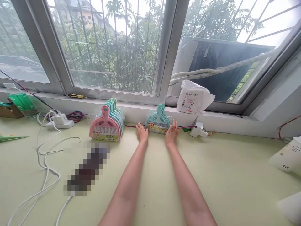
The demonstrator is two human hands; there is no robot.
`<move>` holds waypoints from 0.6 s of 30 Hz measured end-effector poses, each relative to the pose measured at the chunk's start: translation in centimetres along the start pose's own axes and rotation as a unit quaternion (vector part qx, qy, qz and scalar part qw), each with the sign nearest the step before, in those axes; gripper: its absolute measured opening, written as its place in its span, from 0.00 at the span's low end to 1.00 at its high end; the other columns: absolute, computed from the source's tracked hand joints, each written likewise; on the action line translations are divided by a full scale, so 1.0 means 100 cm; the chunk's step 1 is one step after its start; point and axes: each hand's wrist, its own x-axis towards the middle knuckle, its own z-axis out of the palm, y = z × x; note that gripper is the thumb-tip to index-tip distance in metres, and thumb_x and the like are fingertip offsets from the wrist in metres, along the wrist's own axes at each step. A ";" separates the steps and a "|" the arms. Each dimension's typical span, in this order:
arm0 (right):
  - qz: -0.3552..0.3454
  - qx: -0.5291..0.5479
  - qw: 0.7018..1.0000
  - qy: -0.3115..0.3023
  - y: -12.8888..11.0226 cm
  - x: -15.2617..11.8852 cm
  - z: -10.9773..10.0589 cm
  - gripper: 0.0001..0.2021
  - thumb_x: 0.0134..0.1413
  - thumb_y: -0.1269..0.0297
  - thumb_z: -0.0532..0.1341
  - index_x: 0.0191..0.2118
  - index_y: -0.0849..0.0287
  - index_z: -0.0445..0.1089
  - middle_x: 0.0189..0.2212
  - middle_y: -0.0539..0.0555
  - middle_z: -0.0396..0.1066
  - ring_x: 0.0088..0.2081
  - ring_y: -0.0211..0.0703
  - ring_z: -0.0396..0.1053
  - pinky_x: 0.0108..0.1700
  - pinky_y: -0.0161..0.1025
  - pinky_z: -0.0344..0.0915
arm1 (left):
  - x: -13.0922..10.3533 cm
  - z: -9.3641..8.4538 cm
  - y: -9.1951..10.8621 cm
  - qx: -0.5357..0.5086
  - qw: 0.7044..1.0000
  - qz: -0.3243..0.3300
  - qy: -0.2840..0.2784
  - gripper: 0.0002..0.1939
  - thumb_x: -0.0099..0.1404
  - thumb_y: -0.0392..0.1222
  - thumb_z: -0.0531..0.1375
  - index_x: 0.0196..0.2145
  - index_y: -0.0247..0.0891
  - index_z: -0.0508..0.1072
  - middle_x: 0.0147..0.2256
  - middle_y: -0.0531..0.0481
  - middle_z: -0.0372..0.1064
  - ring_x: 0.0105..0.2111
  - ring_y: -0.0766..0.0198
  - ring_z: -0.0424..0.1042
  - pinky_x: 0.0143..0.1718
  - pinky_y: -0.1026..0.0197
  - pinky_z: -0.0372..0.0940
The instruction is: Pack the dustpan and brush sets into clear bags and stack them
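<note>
A small teal dustpan and brush set (160, 118) in clear wrapping stands upright against the ledge under the window. A yellow label crosses its lower part, below the white bristles. My left hand (142, 133) is at its left edge and my right hand (172, 134) at its right edge, so the set is held between them. Some fingertips are hidden behind it. To the left stands a row of similar wrapped dustpan sets (107, 124), a pink one in front and teal and yellow ones behind.
Left of the row lie white cables (48, 166), a power strip with a charger (60, 121) and a green-labelled bottle (22, 102). A blurred-out object (87, 169) rests on the pale green table (230, 185). A screwdriver (75, 95) and white package (194, 98) sit by the window.
</note>
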 end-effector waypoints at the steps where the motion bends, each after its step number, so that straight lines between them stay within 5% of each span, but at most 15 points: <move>1: -0.009 -0.007 1.000 -0.004 0.002 0.001 0.003 0.15 0.61 0.65 0.49 0.53 0.55 0.62 0.67 0.56 0.46 0.69 0.40 0.33 0.67 0.54 0.39 | 0.002 0.003 0.001 0.005 1.000 -0.004 -0.009 0.23 0.61 0.42 0.61 0.53 0.41 0.60 0.54 0.34 0.56 0.55 0.44 0.62 0.50 0.47 0.58; 5: 0.000 -0.027 0.999 -0.029 0.009 0.002 0.005 0.27 0.59 0.66 0.51 0.64 0.54 0.52 0.69 0.54 0.39 0.70 0.40 0.30 0.68 0.53 0.33 | 0.006 0.008 0.001 -0.007 0.999 -0.004 -0.051 0.13 0.63 0.42 0.58 0.46 0.41 0.65 0.53 0.34 0.57 0.58 0.41 0.57 0.55 0.43 0.53; 9: -0.009 -0.087 0.993 -0.074 0.013 0.000 0.004 0.33 0.59 0.65 0.50 0.68 0.60 0.40 0.70 0.59 0.34 0.70 0.47 0.30 0.67 0.57 0.33 | 0.001 0.006 0.001 -0.024 0.999 0.015 -0.040 0.18 0.63 0.40 0.59 0.50 0.40 0.62 0.55 0.34 0.52 0.58 0.42 0.57 0.55 0.45 0.54; 13: -0.044 -0.162 0.983 -0.073 0.008 -0.004 -0.001 0.39 0.59 0.59 0.51 0.69 0.65 0.30 0.69 0.66 0.29 0.70 0.54 0.28 0.65 0.65 0.31 | -0.013 -0.003 0.003 -0.057 0.997 0.051 0.018 0.20 0.61 0.37 0.59 0.50 0.39 0.58 0.56 0.36 0.47 0.57 0.49 0.58 0.55 0.50 0.55; 18: -0.152 -0.263 0.944 -0.127 -0.010 -0.019 -0.015 0.39 0.61 0.55 0.51 0.69 0.58 0.28 0.70 0.63 0.30 0.70 0.55 0.27 0.62 0.71 0.26 | -0.051 -0.022 0.001 -0.031 0.984 0.144 0.097 0.17 0.59 0.32 0.59 0.45 0.40 0.58 0.52 0.38 0.51 0.55 0.51 0.59 0.53 0.49 0.58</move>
